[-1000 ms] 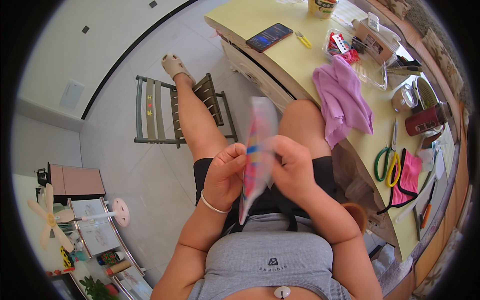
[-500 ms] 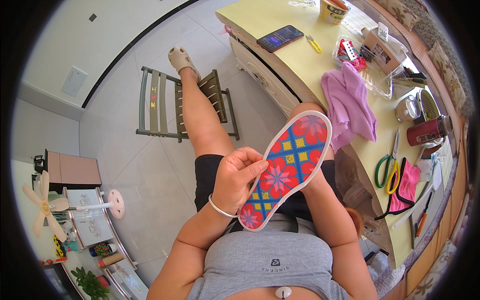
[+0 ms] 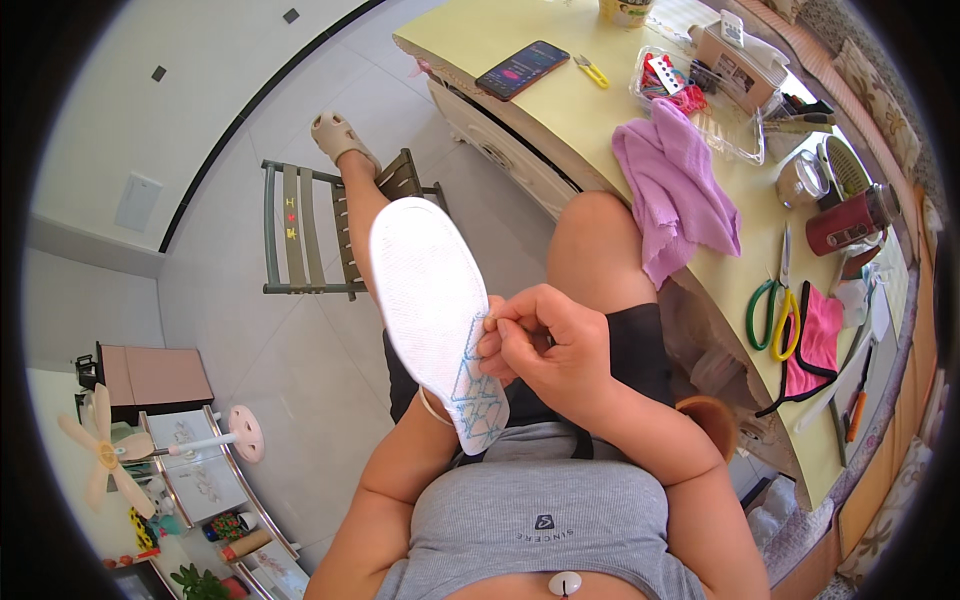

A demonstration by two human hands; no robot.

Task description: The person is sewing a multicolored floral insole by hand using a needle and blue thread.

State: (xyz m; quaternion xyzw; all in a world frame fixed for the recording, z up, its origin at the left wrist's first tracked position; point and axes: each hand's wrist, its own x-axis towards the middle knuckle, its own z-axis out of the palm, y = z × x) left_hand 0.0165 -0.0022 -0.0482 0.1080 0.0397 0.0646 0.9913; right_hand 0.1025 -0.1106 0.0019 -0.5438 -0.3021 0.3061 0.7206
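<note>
An insole (image 3: 428, 285) is held over my lap, its plain white face toward me. Blue stitch lines cross its narrow lower end, and its coloured face is turned away. Most of my left hand (image 3: 493, 368) is behind the insole, gripping it; fingertips show past the edge, and a white bangle (image 3: 432, 404) circles the wrist. My right hand (image 3: 556, 345) is closed in a pinch by the insole's right edge, next to the blue stitches. Anything between the thumb and forefinger is too small to make out.
On the yellow-topped table to my right lie a purple cloth (image 3: 675, 190), scissors (image 3: 773, 310), pink fabric (image 3: 815, 340), a phone (image 3: 522, 70), yellow snips (image 3: 591, 71) and a clear tray (image 3: 735, 135). A dark red flask (image 3: 850, 225) is farther right. A folding chair (image 3: 300, 230) stands ahead.
The insole has been turned over from its patterned face to its white one and moved left. My right hand has come out from behind it to its edge; my left is now behind it.
</note>
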